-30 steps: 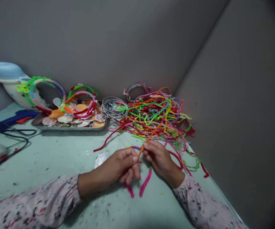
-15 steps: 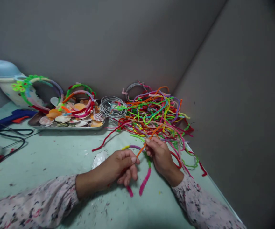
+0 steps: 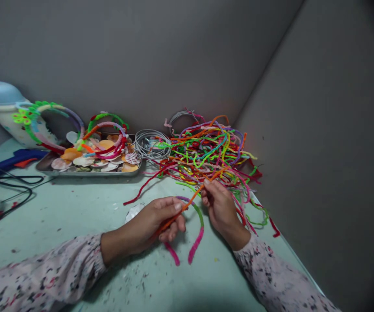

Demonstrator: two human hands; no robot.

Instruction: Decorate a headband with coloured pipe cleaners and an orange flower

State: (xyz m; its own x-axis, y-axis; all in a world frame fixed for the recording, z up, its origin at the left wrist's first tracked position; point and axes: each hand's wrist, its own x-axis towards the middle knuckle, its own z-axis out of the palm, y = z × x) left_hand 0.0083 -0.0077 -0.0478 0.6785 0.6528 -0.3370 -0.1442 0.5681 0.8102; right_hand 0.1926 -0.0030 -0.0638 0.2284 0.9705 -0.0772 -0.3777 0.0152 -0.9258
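Orange pipe cleaner (image 3: 195,196), pinched by left fingers (image 3: 174,233) and right fingers (image 3: 211,189), as yet unshaped; below them, multicoloured arch (image 3: 197,243), apparently covered.

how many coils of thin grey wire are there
2: one coil of thin grey wire at the right end of the silver metal tray, a second coil partly behind the pile of multicoloured fuzzy stems. More may be hidden under it.

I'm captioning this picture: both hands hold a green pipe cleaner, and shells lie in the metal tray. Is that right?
One thing is wrong: the pipe cleaner held by the left hand and right hand is orange, not green, as the head view shows. The shells do lie in the metal tray.
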